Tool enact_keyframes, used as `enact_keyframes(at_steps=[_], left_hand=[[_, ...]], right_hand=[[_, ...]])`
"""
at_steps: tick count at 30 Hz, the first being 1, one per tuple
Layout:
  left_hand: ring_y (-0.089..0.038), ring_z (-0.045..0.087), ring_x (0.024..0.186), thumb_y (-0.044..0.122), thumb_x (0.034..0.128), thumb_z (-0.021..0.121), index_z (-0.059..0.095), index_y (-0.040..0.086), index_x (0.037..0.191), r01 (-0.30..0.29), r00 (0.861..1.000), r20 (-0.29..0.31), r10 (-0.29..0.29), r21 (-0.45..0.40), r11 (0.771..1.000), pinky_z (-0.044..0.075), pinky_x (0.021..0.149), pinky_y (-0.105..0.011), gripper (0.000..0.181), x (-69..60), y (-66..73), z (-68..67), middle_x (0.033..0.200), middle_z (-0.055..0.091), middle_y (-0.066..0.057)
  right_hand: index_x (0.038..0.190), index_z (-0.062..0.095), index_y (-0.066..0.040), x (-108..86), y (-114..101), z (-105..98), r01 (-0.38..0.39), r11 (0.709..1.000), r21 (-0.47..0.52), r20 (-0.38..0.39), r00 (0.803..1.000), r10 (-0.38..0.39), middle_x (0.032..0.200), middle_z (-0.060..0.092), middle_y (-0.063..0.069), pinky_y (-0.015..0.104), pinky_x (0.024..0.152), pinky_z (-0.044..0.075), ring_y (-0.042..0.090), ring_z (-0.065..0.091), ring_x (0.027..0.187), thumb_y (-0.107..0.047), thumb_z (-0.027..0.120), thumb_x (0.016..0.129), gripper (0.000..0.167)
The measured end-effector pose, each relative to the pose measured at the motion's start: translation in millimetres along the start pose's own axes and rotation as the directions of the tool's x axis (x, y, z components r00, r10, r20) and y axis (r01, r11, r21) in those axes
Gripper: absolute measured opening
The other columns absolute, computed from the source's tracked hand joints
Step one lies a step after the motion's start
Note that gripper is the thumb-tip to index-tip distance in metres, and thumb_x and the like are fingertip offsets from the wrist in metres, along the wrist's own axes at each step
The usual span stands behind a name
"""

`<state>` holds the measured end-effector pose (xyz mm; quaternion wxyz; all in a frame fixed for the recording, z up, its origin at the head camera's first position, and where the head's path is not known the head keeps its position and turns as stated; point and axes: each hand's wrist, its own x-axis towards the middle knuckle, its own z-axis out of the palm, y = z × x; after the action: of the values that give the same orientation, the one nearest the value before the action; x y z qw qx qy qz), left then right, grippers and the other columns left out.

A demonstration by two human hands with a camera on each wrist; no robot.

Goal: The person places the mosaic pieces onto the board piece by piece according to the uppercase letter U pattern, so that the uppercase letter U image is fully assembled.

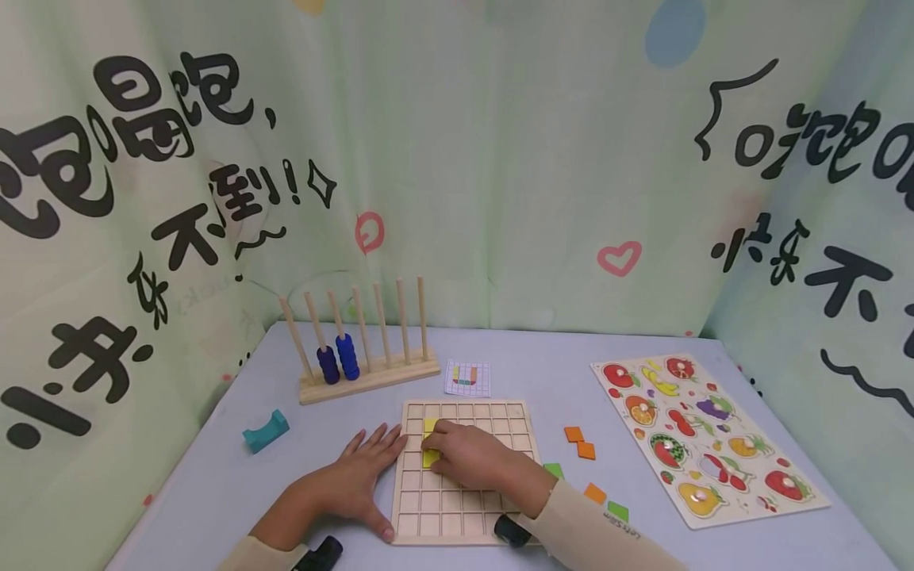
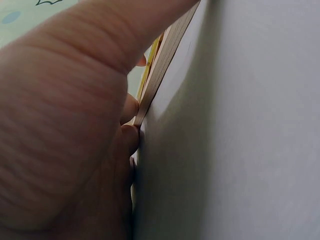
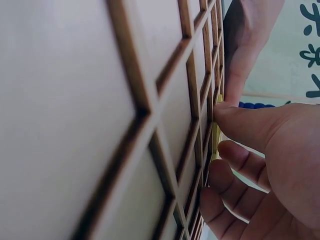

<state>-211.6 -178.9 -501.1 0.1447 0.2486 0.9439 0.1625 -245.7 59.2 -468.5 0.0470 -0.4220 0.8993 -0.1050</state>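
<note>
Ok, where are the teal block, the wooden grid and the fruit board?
Teal block (image 1: 267, 434): head view, its curved middle.
Wooden grid (image 1: 452, 502): head view, a bare square.
Fruit board (image 1: 698, 446): head view, white middle.

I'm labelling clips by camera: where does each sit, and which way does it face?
Head: on the head, facing forward and down at the grid board; left hand, right hand and sleeves show.
Left wrist: on that wrist, facing low along the tabletop to the grid board's edge; left hand fills the left side.
Right wrist: on that wrist, facing low across the grid board; right hand at right, left hand beyond.
Shared: head and right wrist both show two hands, the grid board and blue beads.
</note>
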Motion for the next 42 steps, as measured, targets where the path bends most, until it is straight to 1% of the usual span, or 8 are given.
enact_keyframes(at_steps=[10, 16, 22, 26, 31, 35, 38, 42], left_hand=[[-0.031, 0.0, 0.148, 0.082, 0.0503, 0.073, 0.021, 0.014, 0.156, -0.013, 1.0, -0.006, 0.013, 0.009, 1.0, -0.002, 0.113, -0.057, 0.136, 0.8, -0.8, 0.3, 0.162, 0.012, -0.007], [-0.032, 0.0, 0.147, 0.081, 0.0502, 0.074, 0.021, 0.014, 0.156, -0.005, 1.0, -0.001, 0.005, -0.004, 1.0, -0.002, 0.113, -0.058, 0.136, 0.5, 0.4, -0.2, 0.162, 0.012, -0.008], [-0.032, -0.001, 0.147, 0.082, 0.0497, 0.074, 0.02, 0.014, 0.157, -0.012, 1.0, -0.01, 0.012, 0.003, 1.0, -0.002, 0.113, -0.057, 0.138, 0.2, -1.1, 0.7, 0.162, 0.011, -0.007], [-0.032, 0.0, 0.147, 0.081, 0.0498, 0.075, 0.02, 0.014, 0.157, -0.015, 1.0, -0.013, 0.015, -0.006, 1.0, -0.002, 0.113, -0.058, 0.137, -0.1, 0.7, 0.1, 0.162, 0.012, -0.008], [-0.033, 0.001, 0.147, 0.078, 0.0505, 0.077, 0.021, 0.012, 0.156, -0.017, 1.0, -0.004, 0.017, -0.039, 0.999, -0.002, 0.113, -0.058, 0.136, -2.1, 4.6, -3.3, 0.162, 0.013, -0.009], [-0.033, 0.001, 0.147, 0.078, 0.051, 0.076, 0.021, 0.012, 0.156, -0.015, 1.0, 0.004, 0.015, -0.037, 0.999, -0.002, 0.113, -0.058, 0.136, -2.9, 7.1, -4.7, 0.162, 0.013, -0.009], [-0.033, 0.001, 0.147, 0.079, 0.0508, 0.076, 0.021, 0.012, 0.156, -0.012, 1.0, 0.002, 0.012, -0.038, 0.999, -0.002, 0.113, -0.058, 0.136, -2.2, 6.0, -4.1, 0.162, 0.012, -0.009], [-0.033, -0.001, 0.147, 0.082, 0.0486, 0.074, 0.02, 0.013, 0.156, -0.02, 1.0, -0.01, 0.02, -0.037, 0.999, -0.003, 0.113, -0.058, 0.139, -0.5, -0.1, -0.2, 0.162, 0.012, -0.008]], right_hand=[[0.12, 0.068, -0.016, -1.2, 2.3, 0.7, 0.013, 1.0, 0.014, -0.004, 1.0, -0.013, 0.103, 0.056, -0.009, 0.021, 0.077, 0.048, 0.0, 0.053, 0.082, -0.023, 0.068, 0.092, 0.029], [0.121, 0.067, -0.017, -8.2, 7.8, -5.1, 0.006, 1.0, 0.023, -0.006, 1.0, -0.006, 0.105, 0.057, -0.01, 0.025, 0.081, 0.049, 0.002, 0.055, 0.086, -0.023, 0.065, 0.094, 0.028], [0.123, 0.066, -0.018, -21.5, 14.1, -13.6, -0.062, 0.998, 0.031, 0.014, 0.998, 0.062, 0.11, 0.058, -0.009, 0.029, 0.084, 0.05, 0.004, 0.057, 0.092, -0.026, 0.065, 0.094, 0.029], [0.121, 0.067, -0.016, -33.1, 22.8, -16.5, -0.087, 0.995, 0.057, 0.024, 0.996, 0.086, 0.109, 0.059, -0.009, 0.028, 0.083, 0.05, 0.003, 0.056, 0.09, -0.023, 0.066, 0.093, 0.029], [0.121, 0.067, -0.014, -50.5, 36.6, -20.8, -0.103, 0.988, 0.113, 0.039, 0.994, 0.099, 0.108, 0.059, -0.009, 0.029, 0.082, 0.05, 0.003, 0.054, 0.091, -0.022, 0.067, 0.093, 0.028], [0.119, 0.067, -0.013, -64.8, 47.9, -25.8, -0.093, 0.988, 0.126, 0.023, 0.996, 0.091, 0.106, 0.059, -0.008, 0.03, 0.081, 0.05, 0.004, 0.054, 0.088, -0.019, 0.066, 0.093, 0.026], [0.117, 0.068, -0.012, -74.2, 55.9, -30.0, -0.095, 0.988, 0.123, 0.013, 0.996, 0.094, 0.103, 0.059, -0.008, 0.029, 0.077, 0.049, 0.005, 0.053, 0.085, -0.016, 0.067, 0.093, 0.025], [0.117, 0.068, -0.011, -84.4, 63.4, -33.9, -0.13, 0.983, 0.131, 0.024, 0.991, 0.128, 0.102, 0.058, -0.008, 0.028, 0.076, 0.049, 0.005, 0.052, 0.084, -0.016, 0.068, 0.091, 0.026]])
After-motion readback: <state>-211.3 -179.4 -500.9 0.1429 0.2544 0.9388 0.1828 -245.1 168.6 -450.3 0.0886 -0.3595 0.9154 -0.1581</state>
